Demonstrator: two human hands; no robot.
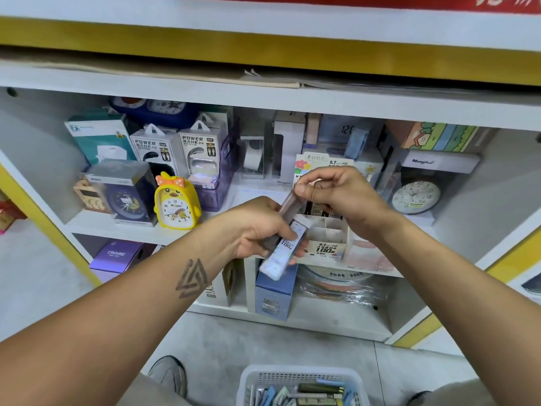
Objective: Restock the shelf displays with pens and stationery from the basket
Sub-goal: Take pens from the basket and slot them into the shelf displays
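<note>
Nearest, I see the basket (303, 383) of stationery on the floor. Above it, my left hand (257, 230) grips slim packs (282, 250), probably lead refills; my right hand (336, 191) pinches one over the display box (328, 238) at the shelf (123, 227) edge.

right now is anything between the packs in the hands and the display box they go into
Nothing visible. The left hand holds flat lead packs just left of the white display box; the right hand pinches one pack's top end above its open compartments.
</note>
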